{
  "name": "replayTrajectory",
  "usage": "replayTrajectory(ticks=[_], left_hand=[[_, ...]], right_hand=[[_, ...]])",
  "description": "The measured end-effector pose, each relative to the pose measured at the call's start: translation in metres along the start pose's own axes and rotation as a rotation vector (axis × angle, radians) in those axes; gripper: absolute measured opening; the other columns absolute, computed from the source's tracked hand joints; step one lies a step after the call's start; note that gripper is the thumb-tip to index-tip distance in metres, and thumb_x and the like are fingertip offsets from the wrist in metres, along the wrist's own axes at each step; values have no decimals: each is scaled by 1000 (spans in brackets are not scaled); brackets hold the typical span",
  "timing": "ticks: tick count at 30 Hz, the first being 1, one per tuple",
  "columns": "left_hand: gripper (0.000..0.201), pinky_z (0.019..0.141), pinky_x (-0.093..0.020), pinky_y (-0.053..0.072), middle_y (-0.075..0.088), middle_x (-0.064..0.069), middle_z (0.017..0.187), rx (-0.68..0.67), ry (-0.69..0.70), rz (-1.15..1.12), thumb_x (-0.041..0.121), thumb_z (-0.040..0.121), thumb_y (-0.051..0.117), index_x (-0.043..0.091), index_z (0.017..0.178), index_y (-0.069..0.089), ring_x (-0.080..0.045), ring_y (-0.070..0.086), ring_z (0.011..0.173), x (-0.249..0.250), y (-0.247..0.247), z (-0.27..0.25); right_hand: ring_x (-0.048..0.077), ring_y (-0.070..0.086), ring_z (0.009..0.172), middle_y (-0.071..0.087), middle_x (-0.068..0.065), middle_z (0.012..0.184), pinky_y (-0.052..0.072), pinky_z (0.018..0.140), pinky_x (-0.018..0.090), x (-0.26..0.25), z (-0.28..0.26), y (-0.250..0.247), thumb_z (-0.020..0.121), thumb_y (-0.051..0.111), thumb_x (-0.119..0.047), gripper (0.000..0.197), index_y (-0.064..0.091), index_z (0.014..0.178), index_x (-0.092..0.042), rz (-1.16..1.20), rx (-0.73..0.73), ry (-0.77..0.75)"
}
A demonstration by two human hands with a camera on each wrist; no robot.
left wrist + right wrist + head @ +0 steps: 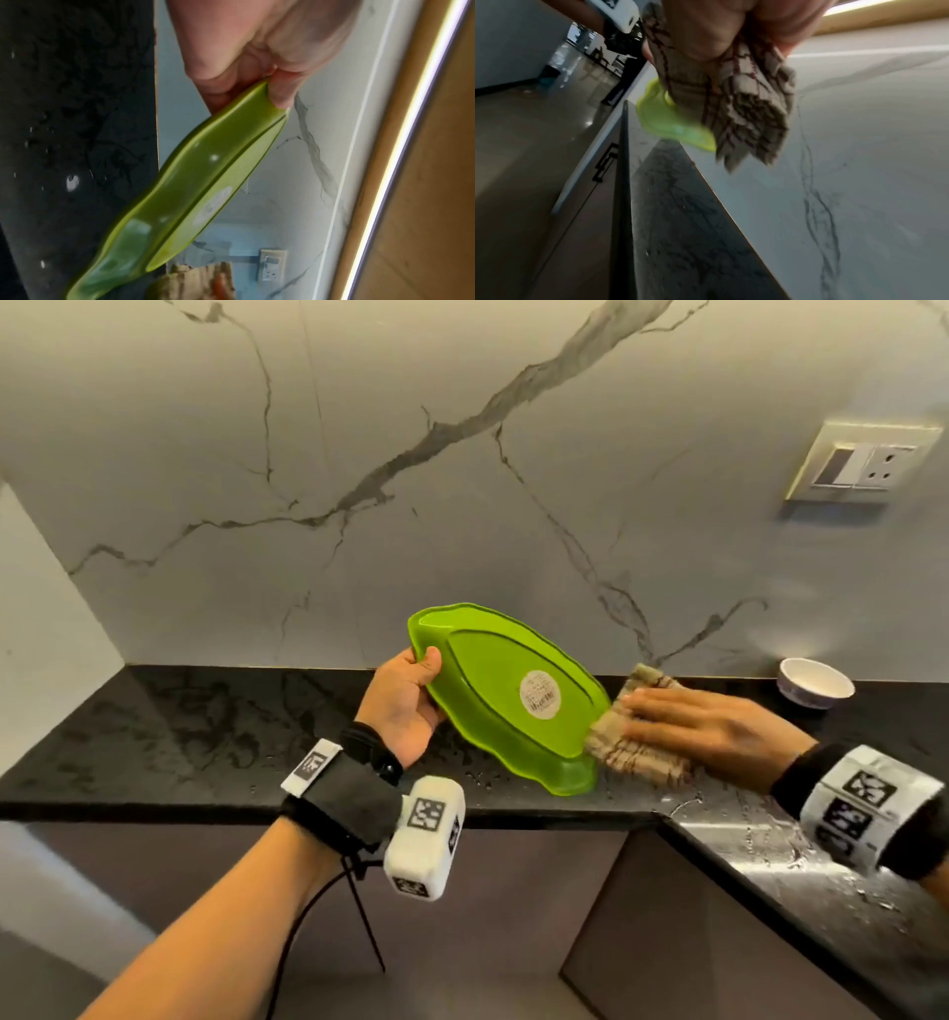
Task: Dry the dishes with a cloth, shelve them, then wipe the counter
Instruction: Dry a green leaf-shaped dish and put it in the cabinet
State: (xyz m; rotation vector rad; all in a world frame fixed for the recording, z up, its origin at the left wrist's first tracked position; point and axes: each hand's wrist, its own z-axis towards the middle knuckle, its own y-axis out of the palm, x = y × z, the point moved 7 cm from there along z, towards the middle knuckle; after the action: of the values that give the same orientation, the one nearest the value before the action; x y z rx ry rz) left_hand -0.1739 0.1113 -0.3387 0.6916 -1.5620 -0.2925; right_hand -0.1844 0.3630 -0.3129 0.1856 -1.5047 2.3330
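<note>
A green leaf-shaped plate is held tilted above the black counter, its underside and a round sticker facing me. My left hand grips its left end, thumb on the underside, fingers behind. In the left wrist view the plate runs away from my left hand, which pinches its rim. My right hand holds a beige checked cloth against the plate's right end, fingers stretched over it. In the right wrist view the cloth is bunched in my right hand and covers the plate's edge.
A small white bowl stands on the counter at the back right. Water drops lie on the counter and on the steel surface at the near right. A wall socket sits on the marble backsplash. Cabinet fronts run below the counter.
</note>
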Motion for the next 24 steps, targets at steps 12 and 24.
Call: replayTrajectory(ticks=[12, 24], left_hand=[[39, 76, -28, 58, 70, -5, 106, -173, -84, -20, 28, 100, 27, 14, 113, 61, -15, 68, 92, -29, 42, -18], [30, 69, -27, 60, 75, 2, 77, -106, 138, -46, 13, 101, 31, 15, 94, 60, -11, 72, 73, -13, 18, -22]], right_hand=[[44, 34, 134, 43, 16, 144, 25, 100, 72, -49, 109, 39, 71, 58, -8, 61, 54, 130, -27, 112, 298, 639], [45, 11, 141, 9, 2, 156, 26, 101, 68, -45, 69, 63, 76, 56, -11, 74, 31, 137, -44, 225, 192, 739]])
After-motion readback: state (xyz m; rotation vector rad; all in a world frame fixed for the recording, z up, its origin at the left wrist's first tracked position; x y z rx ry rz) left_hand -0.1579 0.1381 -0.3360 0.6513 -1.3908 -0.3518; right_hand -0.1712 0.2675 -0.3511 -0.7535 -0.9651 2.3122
